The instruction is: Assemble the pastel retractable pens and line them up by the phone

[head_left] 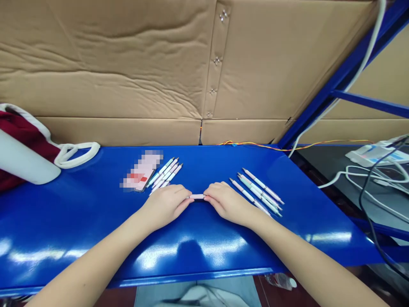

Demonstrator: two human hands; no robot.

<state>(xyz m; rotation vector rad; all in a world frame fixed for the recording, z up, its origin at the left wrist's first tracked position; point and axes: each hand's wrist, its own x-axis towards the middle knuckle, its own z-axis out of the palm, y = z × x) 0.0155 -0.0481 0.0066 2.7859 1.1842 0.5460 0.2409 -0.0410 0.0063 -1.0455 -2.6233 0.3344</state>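
Spotted one red bag point(19, 132) at the far left, cut off by the edge, with one white strap point(76, 153) looped onto the blue table point(79, 226). Next to it, found one flat thing point(140, 172), blurred and hard to make out. Counted about four pens point(164, 172) just beside it, side by side, lower ends hidden behind the left hand point(166, 205). Saw the left hand curled, palm down, fingertips pinched on the left end of one small white pen piece point(197, 196). Found that piece in the middle of the table, between both hands. Saw the right hand point(225, 202) curled the same way, pinching the other end. Counted about five more pens point(258, 192) just right of it, some ends hidden by the wrist. Noticed tangled cables point(367, 175) far right, off the table. Behind everything, brown cardboard point(128, 64).
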